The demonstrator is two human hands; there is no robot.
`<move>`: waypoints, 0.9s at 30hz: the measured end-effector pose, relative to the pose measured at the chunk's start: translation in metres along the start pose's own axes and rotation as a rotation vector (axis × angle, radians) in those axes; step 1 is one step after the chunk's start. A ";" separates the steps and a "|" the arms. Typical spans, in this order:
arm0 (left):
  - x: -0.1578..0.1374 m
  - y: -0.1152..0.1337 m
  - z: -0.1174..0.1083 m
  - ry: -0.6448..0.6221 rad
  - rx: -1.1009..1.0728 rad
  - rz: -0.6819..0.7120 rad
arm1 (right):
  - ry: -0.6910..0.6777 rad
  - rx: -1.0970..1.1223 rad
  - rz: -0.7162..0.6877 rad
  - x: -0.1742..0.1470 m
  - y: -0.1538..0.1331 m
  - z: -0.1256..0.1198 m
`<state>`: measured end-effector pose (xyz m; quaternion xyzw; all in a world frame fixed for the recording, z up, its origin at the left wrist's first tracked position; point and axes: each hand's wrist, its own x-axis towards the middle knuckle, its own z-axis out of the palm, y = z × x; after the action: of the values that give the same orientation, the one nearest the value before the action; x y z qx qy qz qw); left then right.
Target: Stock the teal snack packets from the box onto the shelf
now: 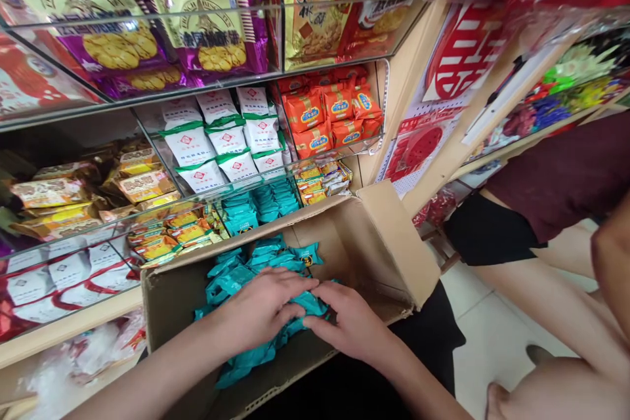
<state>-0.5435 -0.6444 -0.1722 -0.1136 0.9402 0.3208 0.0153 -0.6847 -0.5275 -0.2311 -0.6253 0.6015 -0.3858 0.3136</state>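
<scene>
An open cardboard box sits in front of my body, tilted against the shelf, with a heap of small teal snack packets in its left and middle part. My left hand reaches in over the heap, thumb and fingers curled on teal packets. Opposite it, my right hand pinches a teal packet between thumb and fingers. The two hands almost meet at the fingertips. Some packets beneath the palms are hidden. More teal packets stand in rows in the shelf compartment just behind the box.
Shelf compartments with clear dividers hold white-and-green packets, orange packets, yellow packets and purple biscuit bags. At the right, a person in black shorts is close to the box. Red decorations hang beside the shelf post.
</scene>
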 end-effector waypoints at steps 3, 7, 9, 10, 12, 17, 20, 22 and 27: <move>0.006 -0.005 -0.017 0.277 0.116 -0.012 | 0.115 0.135 0.081 -0.003 0.012 -0.002; 0.017 -0.035 -0.041 0.763 0.199 -0.368 | 0.165 0.118 0.218 -0.011 0.039 -0.004; 0.024 -0.055 -0.048 0.758 0.211 -0.496 | 0.118 0.083 0.260 -0.014 0.050 -0.003; 0.029 -0.064 -0.051 0.699 0.211 -0.540 | 0.086 0.072 0.271 -0.015 0.054 -0.002; 0.038 -0.082 -0.054 0.539 0.188 -0.599 | 0.036 0.061 0.276 -0.016 0.058 0.000; 0.065 -0.118 -0.061 0.217 0.099 -0.648 | -0.004 0.060 0.311 -0.012 0.060 0.001; 0.084 -0.134 -0.062 0.176 0.121 -0.629 | -0.027 0.061 0.339 -0.011 0.062 0.000; 0.099 -0.143 -0.061 0.194 0.153 -0.604 | -0.041 0.061 0.350 -0.012 0.063 0.000; 0.132 -0.154 -0.063 0.282 0.237 -0.586 | -0.051 0.075 0.362 -0.012 0.065 -0.002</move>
<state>-0.6350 -0.8280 -0.2278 -0.4194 0.8912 0.1726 -0.0102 -0.7192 -0.5203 -0.2867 -0.5042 0.6812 -0.3294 0.4162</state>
